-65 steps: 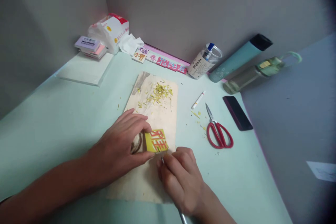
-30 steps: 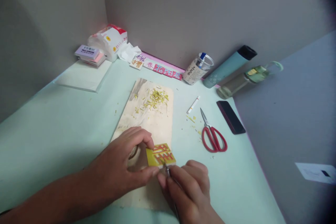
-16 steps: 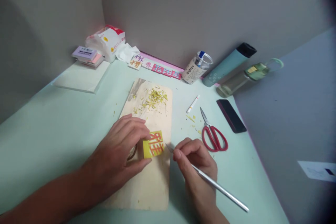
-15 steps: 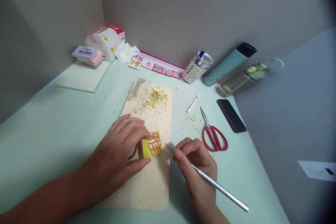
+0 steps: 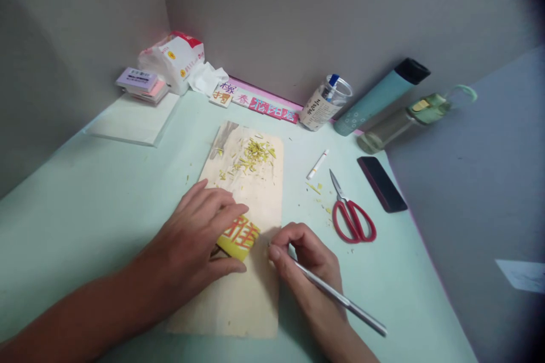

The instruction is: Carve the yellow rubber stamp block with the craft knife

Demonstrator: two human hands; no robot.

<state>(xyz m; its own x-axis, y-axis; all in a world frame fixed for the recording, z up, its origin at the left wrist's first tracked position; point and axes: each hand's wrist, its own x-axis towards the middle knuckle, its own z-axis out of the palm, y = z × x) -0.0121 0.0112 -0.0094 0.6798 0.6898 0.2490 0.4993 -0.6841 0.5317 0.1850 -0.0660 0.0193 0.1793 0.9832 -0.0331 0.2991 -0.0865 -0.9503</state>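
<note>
My left hand (image 5: pixel 202 227) grips a yellow rubber stamp block (image 5: pixel 238 248) between thumb and fingers, over a pale wooden board (image 5: pixel 259 300). An orange-red character shows on the block's face; part of the block is hidden under my fingers. In my right hand (image 5: pixel 309 272) is a slim silver craft knife (image 5: pixel 340 296), pinched near its blade end. The handle slants down to the right. The blade tip is mostly hidden by my fingertips, just right of the block and apart from it. Yellow shavings (image 5: pixel 255 154) lie heaped on the board's far part.
Red-handled scissors (image 5: pixel 353 218), a white stick (image 5: pixel 318 164) and a dark phone (image 5: pixel 382 183) lie on the right. Along the back stand a cup (image 5: pixel 324 105), a blue tumbler (image 5: pixel 378 99), a green bottle (image 5: pixel 395 125), character tiles (image 5: pixel 272 109) and a tissue pack (image 5: pixel 176 62).
My left hand has turned the stamp block, so its lower yellow side faces me more. My right hand with the craft knife has shifted slightly left. The view has moved a little.
</note>
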